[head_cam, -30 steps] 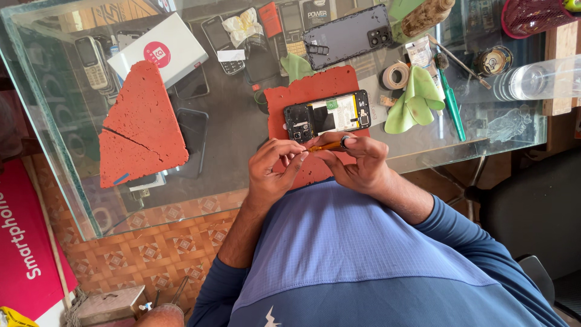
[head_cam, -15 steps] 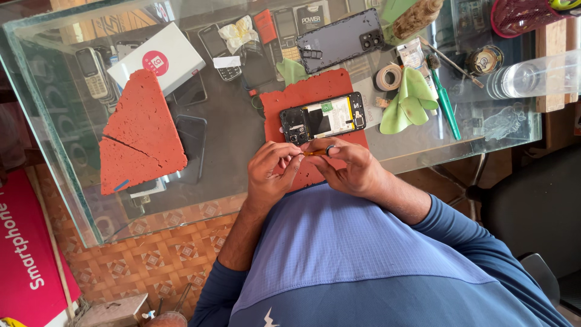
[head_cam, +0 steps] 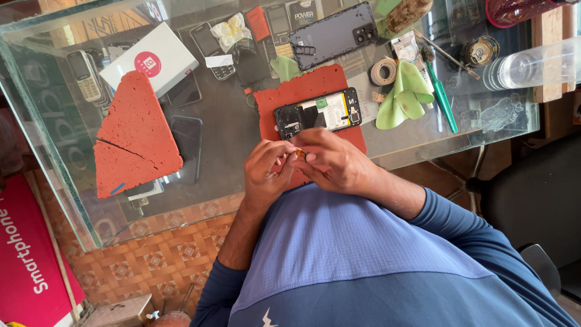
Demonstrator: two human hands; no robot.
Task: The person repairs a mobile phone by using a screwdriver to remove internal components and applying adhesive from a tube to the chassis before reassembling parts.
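An opened phone (head_cam: 318,114) with its back removed lies on a red mat (head_cam: 302,91) on the glass table. Just in front of it, near the table's front edge, my left hand (head_cam: 266,172) and my right hand (head_cam: 334,162) meet fingertip to fingertip. Together they pinch a small orange part (head_cam: 299,154), mostly hidden by the fingers. Neither hand touches the phone. The phone's dark back cover (head_cam: 333,33) lies further back on the table.
A green cloth (head_cam: 408,94), a roll of tape (head_cam: 382,71) and a green-handled tool (head_cam: 445,103) lie right of the mat. Left of it are a cracked red foam piece (head_cam: 136,136) and a white box (head_cam: 148,63). A clear bottle (head_cam: 532,66) lies far right. Old phones show under the glass.
My hands have drawn a little back from the phone toward my body and closed tighter over the small orange part, which shows less now.
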